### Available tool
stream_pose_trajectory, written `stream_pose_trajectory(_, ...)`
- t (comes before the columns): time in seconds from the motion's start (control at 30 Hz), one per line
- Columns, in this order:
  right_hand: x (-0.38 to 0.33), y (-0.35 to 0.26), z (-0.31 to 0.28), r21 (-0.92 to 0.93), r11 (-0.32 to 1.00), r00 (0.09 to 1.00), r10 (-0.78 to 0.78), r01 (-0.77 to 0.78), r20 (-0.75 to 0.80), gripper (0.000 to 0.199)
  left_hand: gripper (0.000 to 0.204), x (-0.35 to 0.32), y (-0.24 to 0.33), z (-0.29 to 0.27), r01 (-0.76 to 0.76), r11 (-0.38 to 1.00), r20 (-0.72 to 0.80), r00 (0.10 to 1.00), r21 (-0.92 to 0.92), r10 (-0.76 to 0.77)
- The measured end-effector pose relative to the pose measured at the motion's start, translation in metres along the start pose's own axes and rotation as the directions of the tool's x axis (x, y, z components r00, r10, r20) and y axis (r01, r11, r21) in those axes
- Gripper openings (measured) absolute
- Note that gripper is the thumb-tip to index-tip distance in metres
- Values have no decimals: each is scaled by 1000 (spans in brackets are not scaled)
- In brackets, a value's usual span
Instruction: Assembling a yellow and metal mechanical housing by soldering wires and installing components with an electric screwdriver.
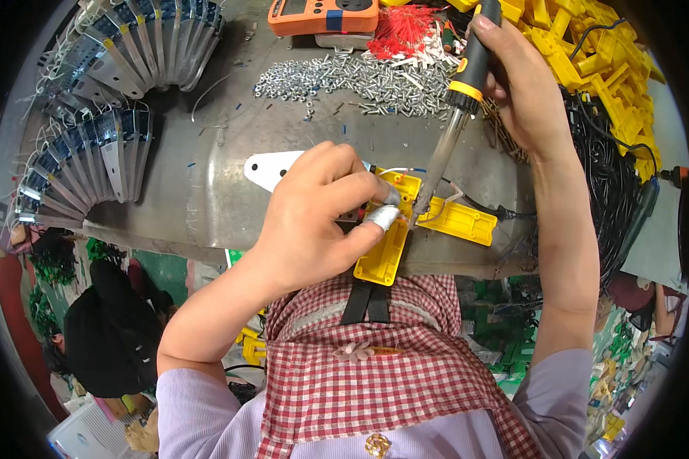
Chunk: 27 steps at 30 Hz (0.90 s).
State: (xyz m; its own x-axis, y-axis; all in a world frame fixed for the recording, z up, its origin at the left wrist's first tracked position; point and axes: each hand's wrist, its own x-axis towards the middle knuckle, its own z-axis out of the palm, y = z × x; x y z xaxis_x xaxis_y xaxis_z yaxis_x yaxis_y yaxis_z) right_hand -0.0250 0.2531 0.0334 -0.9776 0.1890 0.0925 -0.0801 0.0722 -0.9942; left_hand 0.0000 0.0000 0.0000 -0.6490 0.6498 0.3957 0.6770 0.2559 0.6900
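The right hand (pixel 524 96) grips the iron (pixel 467 86) by its black and yellow handle, some fingers hidden behind it; the handle's upper end is cut off by the far border. The metal shaft slants left and nearer, and its tip is lost among thin wires, so contact cannot be told.

The left hand (pixel 318 210), silver wraps (pixel 383 218) on thumb and forefinger, bends over the case (pixel 379 264) with those two digits drawn close together; what they pinch, if anything, cannot be made out. The case, an open trough of yellow plastic, lies at the near edge of the table (pixel 222 164), before the checked cloth apron (pixel 375 382). A ribbed yellow piece (pixel 467 222) lies just right of it.

Left of the case, the left hand covers part of a smooth white plate (pixel 268 170) with a rounded end. Farther off, shiny nuts (pixel 283 83) and screws (pixel 413 88) spread over scuffed grey metal. An orange meter (pixel 321 19) is cropped at the far border. At right, black cables (pixel 593 199) tangle too densely to separate.
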Motion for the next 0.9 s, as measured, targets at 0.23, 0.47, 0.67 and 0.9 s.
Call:
stream_pose_trajectory(0.23,-1,-4,0,-35,999,1000,8,-8,-10,23,17,0,2,5,-34,999,-25,999,14,34)
stream_pose_trajectory(0.47,-5,-18,19,-82,990,993,109,-111,-36,21,19,-1,3,2,-49,997,-18,999,55,50)
stream_pose_trajectory(0.67,-8,-22,13,-90,984,987,151,-155,-55,21,19,-4,4,3,-84,996,-5,996,25,84)
stream_pose_trajectory(0.9,-9,-17,17,-82,993,997,82,-81,3,21,18,-7,5,2,-31,999,6,1000,21,31)
